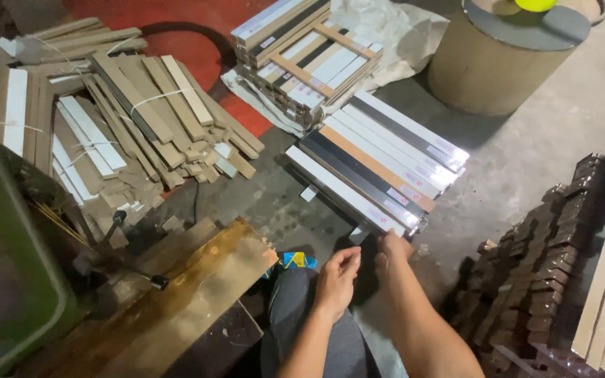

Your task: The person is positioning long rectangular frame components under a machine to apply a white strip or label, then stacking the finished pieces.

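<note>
Left hand (336,278) seen nearest camera, fingers loosely curled, nothing held, hovering above knee. Right hand (392,250) just beside it, fingertips pinched on near end of flat strips (379,166). Strips laid side by side on concrete floor (554,133), white, black and tan; long axes run from near right, at hand, up to far left. Far left: green machine (1,273), loose pile of wood offcuts (134,119). Behind strips: second stack (309,56), cardboard drum (498,63). Far right: dark brown pieces (547,259) heaped.
</note>
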